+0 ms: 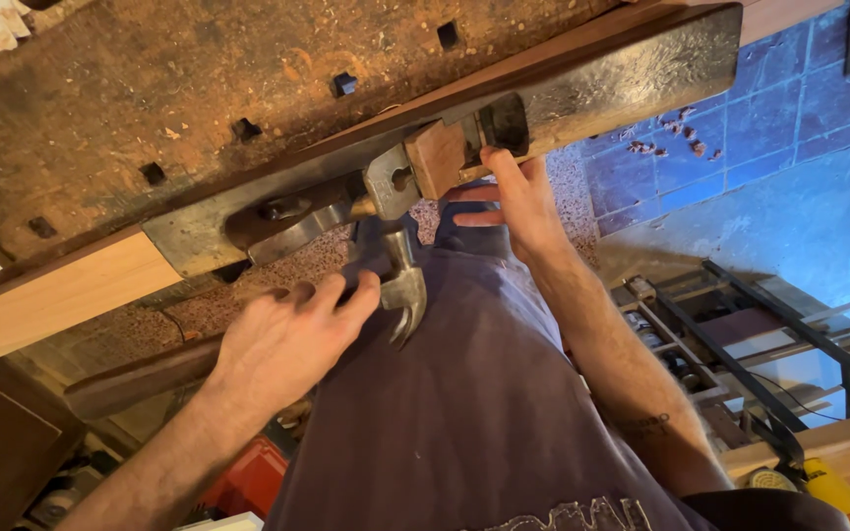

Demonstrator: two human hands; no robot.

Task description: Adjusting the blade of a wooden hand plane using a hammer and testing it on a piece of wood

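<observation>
A long dark wooden plane (632, 79) lies along the edge of a worn workbench (150, 88), on a pale board (61, 290). A reddish wooden wedge (437, 157) and a metal blade (391, 182) stick out of its middle. My left hand (287, 339) grips a steel claw hammer (403, 280) close to its head, just below the blade and wedge. My right hand (521, 202) holds the plane's body beside the wedge, fingers pressed to its side and thumb underneath. The purple shirt (464, 413) I wear fills the lower middle.
The bench top has several square holes (245, 128). Wood shavings (676, 133) lie on the blue tiled floor (799, 108) at the right. A dark metal rack (740, 344) stands lower right, a red box (248, 477) lower left, a yellow tool (838, 492) at the bottom right.
</observation>
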